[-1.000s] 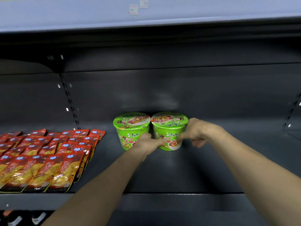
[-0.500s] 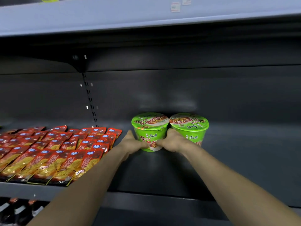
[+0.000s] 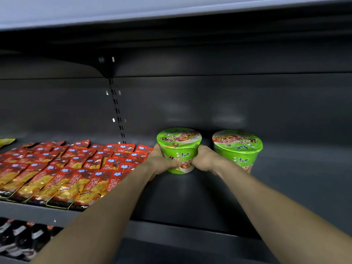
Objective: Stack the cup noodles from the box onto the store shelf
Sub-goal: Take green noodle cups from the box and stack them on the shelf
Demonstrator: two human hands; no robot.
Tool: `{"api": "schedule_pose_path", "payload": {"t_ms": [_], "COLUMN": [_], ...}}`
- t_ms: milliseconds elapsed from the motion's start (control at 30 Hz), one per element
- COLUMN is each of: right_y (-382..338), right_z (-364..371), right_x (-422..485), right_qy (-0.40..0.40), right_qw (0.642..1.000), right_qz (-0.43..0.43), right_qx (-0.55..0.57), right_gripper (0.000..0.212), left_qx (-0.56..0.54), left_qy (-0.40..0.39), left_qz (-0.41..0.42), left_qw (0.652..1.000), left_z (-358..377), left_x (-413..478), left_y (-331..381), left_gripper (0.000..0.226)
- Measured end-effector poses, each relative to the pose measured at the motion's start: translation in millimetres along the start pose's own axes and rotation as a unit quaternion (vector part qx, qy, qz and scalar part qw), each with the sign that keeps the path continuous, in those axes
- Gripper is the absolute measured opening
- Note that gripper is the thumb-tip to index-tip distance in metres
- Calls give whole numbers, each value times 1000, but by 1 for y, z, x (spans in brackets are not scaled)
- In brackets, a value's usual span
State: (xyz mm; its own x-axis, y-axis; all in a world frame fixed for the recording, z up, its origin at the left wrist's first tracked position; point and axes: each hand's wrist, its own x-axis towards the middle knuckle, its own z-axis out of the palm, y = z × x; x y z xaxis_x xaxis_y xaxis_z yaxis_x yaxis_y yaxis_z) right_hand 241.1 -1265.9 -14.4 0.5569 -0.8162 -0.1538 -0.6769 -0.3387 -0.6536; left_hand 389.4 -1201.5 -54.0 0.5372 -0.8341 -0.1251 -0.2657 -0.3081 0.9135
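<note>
Chinese characters in white run down the green wall of the left cup (image 3: 180, 149) — too blurred for me to read — which my left hand (image 3: 159, 162) and right hand (image 3: 206, 160) clasp on the dark shelf (image 3: 200, 197), right cup (image 3: 238, 149) near, red packets (image 3: 72, 168) crowding the left.

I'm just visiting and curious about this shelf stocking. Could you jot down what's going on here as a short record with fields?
Place: dark store shelf
Held item: left cup noodle, green, upright on the shelf
Left hand: gripping the cup's left side
Right hand: gripping the cup's right side
Neighbour: right cup noodle, upright, a gap between the cups
Other stock: red snack packets to the left
Box: not in view
</note>
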Motion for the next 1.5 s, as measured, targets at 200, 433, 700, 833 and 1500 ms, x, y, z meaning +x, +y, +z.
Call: {"api": "schedule_pose_path", "payload": {"t_ms": [200,433,700,833,1500], "right_y": [17,71,113,123,108], "right_z": [-11,-43,-99,-97,-66], "right_x": [-24,-47,-45,-27,-10], "right_qy": [-6,-23,72,99,42], "right_qw": [997,989,981,989,980], "right_qz": [3,27,130,101,8], "right_qx": [-76,-146,-125,38,196], "right_gripper": [24,34,19,63,70], "left_qx": [181,155,176,150,96], "left_qy": [27,-71,-89,-88,7], "left_qz": [-35,14,29,29,43], "left_qw": [983,985,980,984,994], "left_z": [4,73,120,129,129], "left_x": [-37,-56,-24,-13,-11], "left_y": [9,13,34,43,31], "left_gripper": [48,48,96,74,70]}}
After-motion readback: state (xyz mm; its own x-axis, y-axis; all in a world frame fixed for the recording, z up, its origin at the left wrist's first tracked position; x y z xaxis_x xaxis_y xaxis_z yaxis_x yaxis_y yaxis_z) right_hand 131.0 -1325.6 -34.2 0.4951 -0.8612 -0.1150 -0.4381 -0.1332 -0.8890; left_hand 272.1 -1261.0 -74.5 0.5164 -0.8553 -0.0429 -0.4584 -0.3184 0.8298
